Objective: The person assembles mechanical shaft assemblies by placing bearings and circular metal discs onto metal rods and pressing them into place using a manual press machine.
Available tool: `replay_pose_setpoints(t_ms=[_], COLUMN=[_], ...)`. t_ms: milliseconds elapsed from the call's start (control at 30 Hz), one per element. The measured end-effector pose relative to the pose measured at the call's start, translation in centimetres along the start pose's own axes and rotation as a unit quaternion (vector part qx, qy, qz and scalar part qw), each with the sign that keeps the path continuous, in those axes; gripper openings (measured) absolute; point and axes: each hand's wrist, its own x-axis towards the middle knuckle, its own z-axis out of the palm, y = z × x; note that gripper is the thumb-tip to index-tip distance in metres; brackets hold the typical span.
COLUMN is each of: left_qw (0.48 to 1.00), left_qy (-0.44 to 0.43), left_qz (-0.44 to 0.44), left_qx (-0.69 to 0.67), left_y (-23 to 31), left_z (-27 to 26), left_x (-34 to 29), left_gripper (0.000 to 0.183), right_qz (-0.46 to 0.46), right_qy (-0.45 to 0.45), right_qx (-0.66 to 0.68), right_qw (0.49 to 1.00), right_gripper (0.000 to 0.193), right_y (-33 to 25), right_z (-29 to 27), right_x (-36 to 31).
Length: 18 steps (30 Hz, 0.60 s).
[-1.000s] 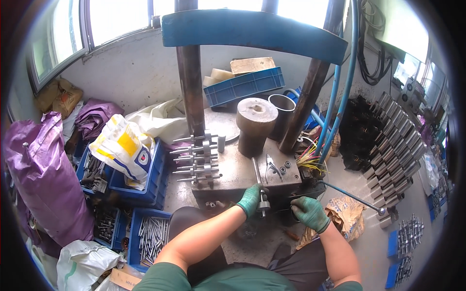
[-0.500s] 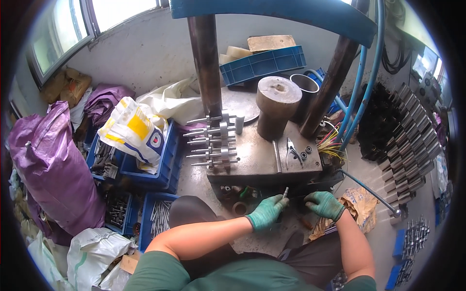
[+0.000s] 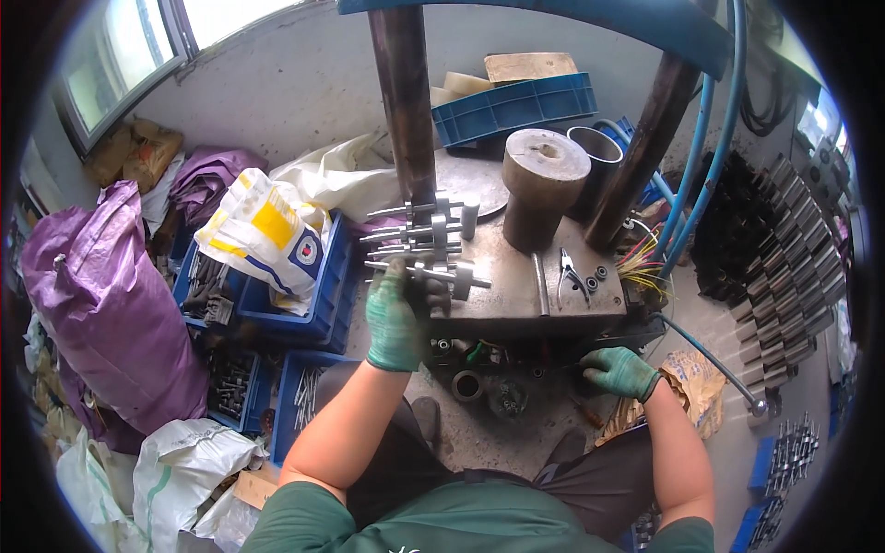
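Note:
My left hand (image 3: 392, 323), in a green glove, is at the left front of the press bed (image 3: 516, 295). Its fingers close round the nearest metal shaft (image 3: 470, 278), which carries a thick round collar; the glove hides part of it. Just behind lie several similar shafts (image 3: 438, 226), side by side with their thin ends pointing left. My right hand (image 3: 622, 371), gloved too, is low by the bed's right front with fingers curled; whatever they hold is hidden. On the bed are a metal rod (image 3: 540, 284), pliers (image 3: 573, 276) and small rings (image 3: 597, 278).
A heavy round steel block (image 3: 546, 170) stands between the press posts. Blue crates (image 3: 336, 286) with metal parts and a purple sack (image 3: 115, 313) crowd the left. Stacked steel cylinders (image 3: 793, 249) stand at right, near a ball-ended lever (image 3: 756, 404).
My left hand has moved left and up from the bed's front to the row of shafts and grips one. The small pin it held no longer shows. My right hand has stayed nearly in place.

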Motion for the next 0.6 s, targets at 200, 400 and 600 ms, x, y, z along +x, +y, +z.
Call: replay_pose_setpoints(t_ms=[200,400,600], left_qw=[0.986,0.984,0.97], left_qy=[0.156,0.164,0.207], left_qz=[-0.02,-0.006,-0.045], left_qx=[-0.057,-0.065,-0.118], left_y=[0.0,0.3,-0.3], left_z=[-1.8,-0.4,-3.0], left_x=[3.4,2.7,2.3], left_gripper=[0.024,0.033,0.01], right_qz=[0.013,0.037,-0.024], right_qy=[-0.025,-0.003,0.195], right_qx=[0.008,0.036,0.15], right_qw=[1.0,0.999,0.969], right_gripper=[0.039,0.037,0.029], right_y=[-0.5,-1.0,0.3], right_z=[-0.2,-0.8,-0.2], right_x=[0.2,-0.1,1.9])
